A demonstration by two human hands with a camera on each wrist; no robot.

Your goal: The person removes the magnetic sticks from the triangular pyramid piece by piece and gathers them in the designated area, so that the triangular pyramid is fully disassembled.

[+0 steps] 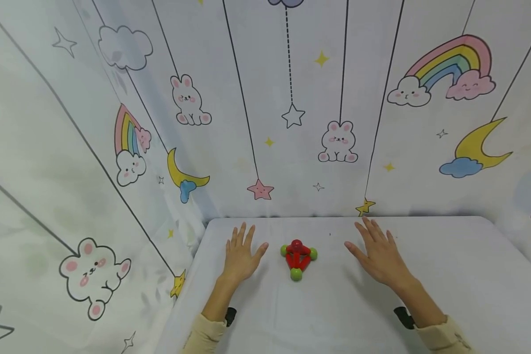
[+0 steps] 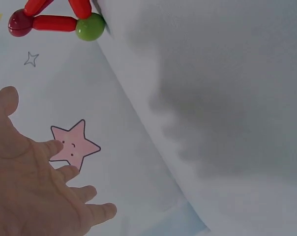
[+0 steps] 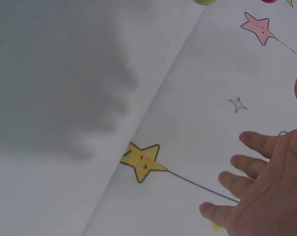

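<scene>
A small pyramid of red rods and balls (image 1: 296,260) stands on the white table between my two hands. Its top ball is red and the visible ones at its base are green. To its left, my left hand (image 1: 240,258) is held with fingers spread, apart from the pyramid. My right hand (image 1: 378,255) is on the other side, farther from it, its fingers straight and the thumb out. Neither hand holds anything. In the left wrist view, part of the pyramid, a red rod (image 2: 55,23) between two balls, shows above the left hand (image 2: 35,182).
The white table (image 1: 318,314) reaches back to a curtain (image 1: 230,147) printed with rabbits, stars, moons and rainbows. The curtain also runs along the left side. Dark wrist straps (image 1: 404,317) show at both sleeves.
</scene>
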